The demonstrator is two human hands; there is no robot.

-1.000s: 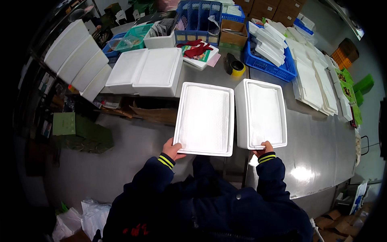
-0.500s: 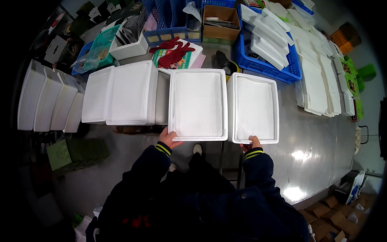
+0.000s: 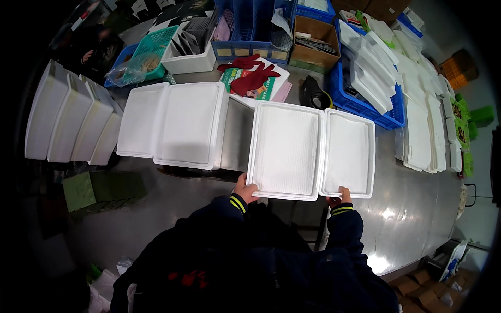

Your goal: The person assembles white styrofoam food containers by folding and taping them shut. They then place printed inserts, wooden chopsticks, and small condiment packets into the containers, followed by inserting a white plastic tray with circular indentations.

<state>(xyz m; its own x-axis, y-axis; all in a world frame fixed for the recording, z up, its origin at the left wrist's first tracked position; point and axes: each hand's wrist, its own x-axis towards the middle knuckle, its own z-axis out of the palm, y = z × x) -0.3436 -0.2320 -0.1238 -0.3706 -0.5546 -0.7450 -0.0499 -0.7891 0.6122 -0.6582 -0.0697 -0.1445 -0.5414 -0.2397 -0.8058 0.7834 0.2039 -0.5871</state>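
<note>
Two white foam boxes with pale sheet linings lie side by side at the table's near edge. The larger left foam box (image 3: pixel 286 151) now touches the smaller right foam box (image 3: pixel 348 152) along their facing rims. My left hand (image 3: pixel 244 191) is closed round the left box's near-left corner, thumb on the rim. On the near rim of the right box, my right hand (image 3: pixel 340 196) grips with the thumb on top and fingers mostly hidden underneath. Further left lies another pair of white foam pieces, a wide one (image 3: pixel 190 122) and a narrower one (image 3: pixel 142 120).
Dark red gloves (image 3: pixel 254 78) rest on papers behind the boxes. A blue crate (image 3: pixel 342 101) holds tilted white foam pieces; stacked white sheets (image 3: pixel 415 125) lie right of it. A black tape dispenser (image 3: pixel 312 91) stands nearby. More foam boxes (image 3: pixel 68 115) stand at far left.
The gap between the two held foam boxes has closed, and their rims meet. The view has shifted, so the surroundings appear further right. Both hands keep their grips.
</note>
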